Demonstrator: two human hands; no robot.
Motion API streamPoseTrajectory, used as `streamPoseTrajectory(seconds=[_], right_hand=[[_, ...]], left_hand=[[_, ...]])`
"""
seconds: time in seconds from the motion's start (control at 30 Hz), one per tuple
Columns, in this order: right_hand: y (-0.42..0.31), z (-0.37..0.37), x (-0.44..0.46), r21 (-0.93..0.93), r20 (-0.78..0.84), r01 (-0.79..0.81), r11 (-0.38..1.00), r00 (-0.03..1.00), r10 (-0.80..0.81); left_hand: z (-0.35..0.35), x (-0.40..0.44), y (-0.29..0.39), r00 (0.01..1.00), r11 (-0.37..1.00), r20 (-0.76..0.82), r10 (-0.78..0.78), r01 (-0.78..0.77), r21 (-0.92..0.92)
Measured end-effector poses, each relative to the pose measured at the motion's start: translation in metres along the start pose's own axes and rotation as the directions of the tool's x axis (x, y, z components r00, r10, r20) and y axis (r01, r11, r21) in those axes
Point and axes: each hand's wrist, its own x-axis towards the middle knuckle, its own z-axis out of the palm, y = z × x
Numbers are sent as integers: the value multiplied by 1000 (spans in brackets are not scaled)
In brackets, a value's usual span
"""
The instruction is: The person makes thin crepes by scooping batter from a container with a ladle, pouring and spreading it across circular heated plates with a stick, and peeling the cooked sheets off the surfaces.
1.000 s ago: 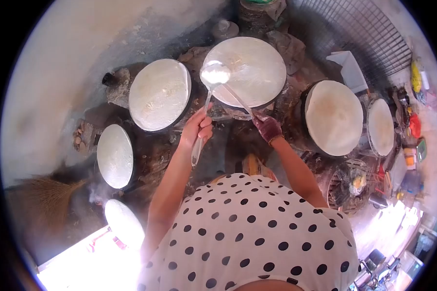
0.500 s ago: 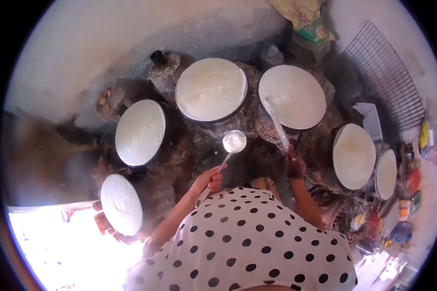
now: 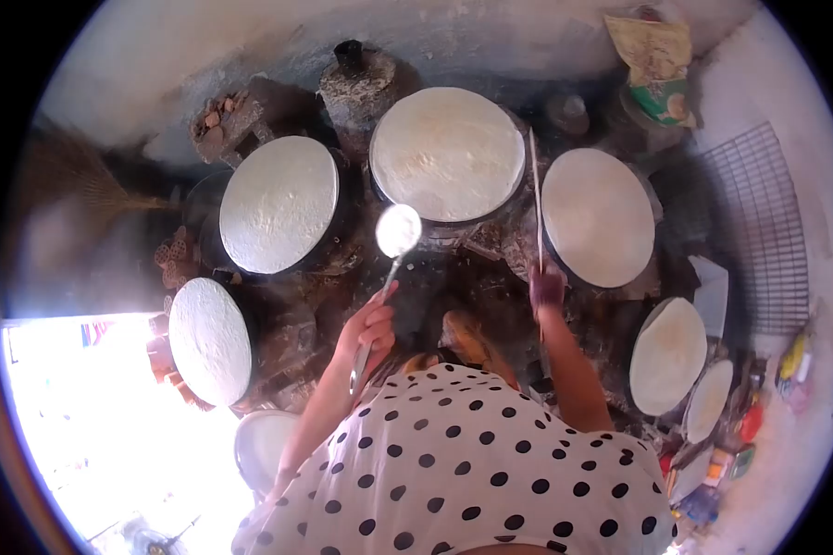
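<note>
My left hand [image 3: 368, 331] is closed around the handle of a metal ladle [image 3: 399, 231]. Its bowl, bright with white contents, is at the near-left rim of the middle round griddle [image 3: 447, 155]; whether it touches cannot be told. A dark glove or wrap covers my right hand [image 3: 546, 289], which grips a long thin flat stick [image 3: 535, 190]. The stick points away from me, between the middle griddle and the right griddle [image 3: 598, 218]. Pale flat sheets of batter or bread cover both griddles. A similar covered griddle [image 3: 279, 205] lies left of the ladle.
More covered griddles curve around me: one at far left [image 3: 209, 342], two at right, a larger [image 3: 668, 357] and a smaller [image 3: 709, 400]. A wire rack [image 3: 759, 231] leans on the right wall. A sack [image 3: 657, 69] stands behind. A straw broom [image 3: 102, 190] is at left.
The view has shifted, so the griddles sit differently in frame. The stick has left the right griddle's surface and turned edge-on. My left hand has carried the ladle leftward, closer to the middle griddle.
</note>
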Motion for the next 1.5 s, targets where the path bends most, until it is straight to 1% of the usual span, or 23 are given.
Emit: streamPoseTrajectory(seconds=[0.03, 0.07, 0.1, 0.17, 0.23, 0.27, 0.33, 0.4, 0.6, 0.77, 0.83, 0.9, 0.97, 1.0, 1.07, 1.1, 1.17, 1.2, 1.23, 1.27, 1.33, 1.37, 1.5], right_hand=[[-24, -1, 39, 173, 108, -105, 979, 990, 87], [-48, -2, 77, 317, 214, -235, 919, 961, 172], [-47, 14, 121, 534, 383, -372, 759, 907, 176], [-79, 22, 184, 447, 359, -393, 804, 902, 241], [-91, 50, 247, 464, 357, -514, 721, 854, 380], [-98, 56, 269, 459, 368, -514, 724, 852, 372], [-108, 65, 298, 190, 184, -373, 908, 922, 340], [-119, 67, 298, 171, 198, -326, 930, 936, 291], [-164, 41, 272, -47, 107, -144, 988, 983, 148], [-160, 25, 248, 189, 147, -45, 981, 989, 17], [-162, 19, 234, 302, -85, 126, 945, 991, -105], [-175, -9, 229, 280, -107, 225, 933, 973, -202], [-166, -19, 256, 406, -38, 149, 902, 989, -146], [-161, -24, 266, 446, -17, 119, 887, 992, -125], [-140, -29, 265, 554, 362, -282, 783, 929, 78], [-121, -17, 248, 680, 402, -292, 673, 915, -9], [-88, 10, 216, 533, 422, -468, 705, 869, 257], [-45, 54, 205, 491, 284, -390, 779, 917, 279], [-66, 29, 153, 658, 405, -525, 540, 851, 334], [-59, 16, 120, 552, 418, -538, 638, 840, 347], [-25, -21, 66, 657, 452, -601, 455, 797, 400], [36, -29, 52, 759, 566, -640, 117, 738, 367], [181, -234, -41, 850, 330, -492, 188, 777, 536]], left_hand=[[2, -1, -1, 996, 993, 74, 44, -36, -113], [16, -17, -4, 980, 957, -28, 196, -185, 223], [19, -23, -5, 979, 957, -42, 201, -187, 223], [27, -25, -4, 887, 725, -72, 456, -323, 608], [37, -12, 1, 876, 759, -139, 461, -308, 573], [34, -4, 6, 904, 872, -156, 398, -320, 371], [25, 12, 8, 927, 938, -164, 337, -316, 142], [19, 17, 0, 941, 950, -166, 296, -308, -51], [26, 10, -14, 892, 930, -290, 347, -367, -18], [13, 4, -19, 887, 905, -253, 386, -417, -81], [11, -2, -17, 891, 894, -234, 389, -426, -138], [13, -16, -13, 910, 811, -189, 369, -415, -413], [30, -36, -13, 892, 780, -157, 424, -448, -437], [42, -48, -14, 816, 829, -224, 533, -557, -59], [44, -59, -20, 682, 673, -226, 695, -509, 536], [45, -59, -22, 689, 672, -216, 691, -504, 543], [52, -47, -18, 745, 736, -245, 621, -445, 511], [43, -43, -18, 815, 805, -203, 543, -437, 401], [33, -36, -18, 873, 870, -186, 451, -382, 312], [23, -31, -18, 914, 918, -171, 369, -330, 221], [16, -14, -28, 934, 939, -232, 271, -203, 279], [12, -5, -35, 952, 939, -195, 238, -174, 297], [-1, 27, -89, 992, 927, -54, 115, -88, 366]])
